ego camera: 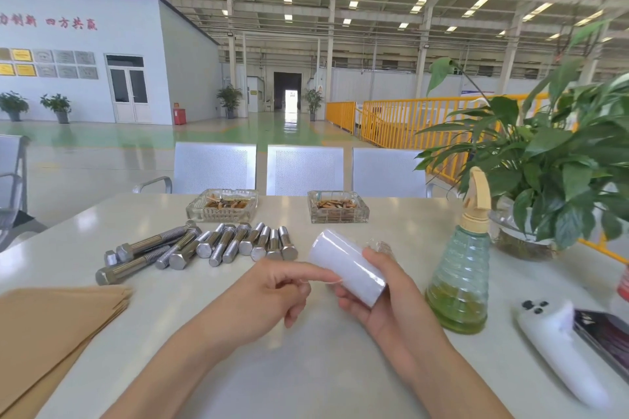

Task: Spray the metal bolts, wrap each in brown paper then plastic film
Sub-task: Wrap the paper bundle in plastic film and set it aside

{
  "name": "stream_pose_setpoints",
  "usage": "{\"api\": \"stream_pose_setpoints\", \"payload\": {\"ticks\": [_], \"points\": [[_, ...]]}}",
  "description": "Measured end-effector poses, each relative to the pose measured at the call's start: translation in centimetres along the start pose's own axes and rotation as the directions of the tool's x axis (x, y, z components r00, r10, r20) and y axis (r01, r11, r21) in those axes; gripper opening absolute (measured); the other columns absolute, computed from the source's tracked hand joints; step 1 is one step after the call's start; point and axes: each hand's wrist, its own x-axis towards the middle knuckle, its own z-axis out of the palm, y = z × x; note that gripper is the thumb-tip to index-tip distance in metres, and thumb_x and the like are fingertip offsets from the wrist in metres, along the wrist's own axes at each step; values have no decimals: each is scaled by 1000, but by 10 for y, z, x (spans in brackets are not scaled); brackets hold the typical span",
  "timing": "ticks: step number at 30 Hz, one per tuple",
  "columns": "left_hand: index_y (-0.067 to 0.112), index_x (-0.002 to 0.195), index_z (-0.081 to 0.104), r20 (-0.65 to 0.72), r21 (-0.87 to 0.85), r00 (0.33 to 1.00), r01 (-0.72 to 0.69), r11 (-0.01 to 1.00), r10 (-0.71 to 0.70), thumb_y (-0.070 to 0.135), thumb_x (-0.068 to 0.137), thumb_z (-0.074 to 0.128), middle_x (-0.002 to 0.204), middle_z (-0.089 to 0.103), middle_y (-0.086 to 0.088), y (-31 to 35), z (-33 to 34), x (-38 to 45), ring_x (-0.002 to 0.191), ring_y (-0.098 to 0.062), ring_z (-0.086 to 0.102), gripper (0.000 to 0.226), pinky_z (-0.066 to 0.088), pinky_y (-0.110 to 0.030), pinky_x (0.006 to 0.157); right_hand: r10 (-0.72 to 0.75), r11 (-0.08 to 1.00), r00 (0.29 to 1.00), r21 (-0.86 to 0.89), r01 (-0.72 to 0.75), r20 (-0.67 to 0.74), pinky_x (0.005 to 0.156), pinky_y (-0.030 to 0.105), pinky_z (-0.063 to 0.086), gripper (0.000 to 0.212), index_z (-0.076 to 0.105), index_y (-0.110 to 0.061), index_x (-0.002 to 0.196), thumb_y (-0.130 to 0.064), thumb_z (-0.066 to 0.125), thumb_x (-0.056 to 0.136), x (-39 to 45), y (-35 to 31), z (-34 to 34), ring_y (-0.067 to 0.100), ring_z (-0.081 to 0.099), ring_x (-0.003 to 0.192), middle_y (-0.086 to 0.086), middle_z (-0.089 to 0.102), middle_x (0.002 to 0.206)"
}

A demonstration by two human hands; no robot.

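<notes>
Just below the middle of the frame, a white roll of clear plastic film is held off the worktop by the right hand, whose fingers curl around its near end. The left hand reaches in beside it, its thumb and forefinger pressed together at the roll's lower edge, seemingly pinching or picking for the loose end of the film; the film itself is too clear to tell. Beyond the hands, left of centre, a heap of grey hex-headed metal bolts lies bare, none wrapped. A stack of brown paper sheets fills the lower left corner, and a green-tinted ribbed plastic spray bottle with a tan trigger stands just right of the roll. Two glass ashtrays sit farther back, a potted green plant at the right edge, and a white phone at lower right. The risks I see: thin film may cling to itself or tear unevenly if pulled off askew, and starting film before spray and paper would break the order. A right elbow swing could also tip the nearby bottle.
</notes>
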Motion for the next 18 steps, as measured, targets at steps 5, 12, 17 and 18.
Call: {"api": "stream_pose_setpoints", "payload": {"ticks": [5,12,17,18], "points": [[15,107,75,46,-151,993,113,982,-107,-1,97,55,87,66,-7,2,-3,-2,83,-20,65,27,58,-34,73,1,998,995,55,-7,99,82,41,62,46,66,-14,124,-15,78,80,0,0,-1,32,74,94,14,76,113],[12,68,67,-206,-170,976,35,985,-70,25,92,74,72,69,-10,2,17,5,67,-18,65,28,58,-32,60,5,999,994,41,-10,112,83,40,61,54,63,-10,131,-24,73,80,0,2,6,33,73,104,20,71,125],[15,65,65,-144,-139,989,20,990,-40,17,89,78,68,67,-14,-1,16,5,67,-15,64,28,57,-27,64,69,995,992,57,-76,108,92,45,59,43,66,-9,127,-28,71,88,-2,0,1,31,71,101,22,71,123],[15,65,64,-140,-133,989,22,991,-41,17,90,78,68,67,-13,-1,15,5,68,-15,64,28,57,-27,65,80,995,991,42,-85,106,89,44,59,42,67,-10,126,-29,71,89,-2,0,1,30,71,98,21,72,121]]}}
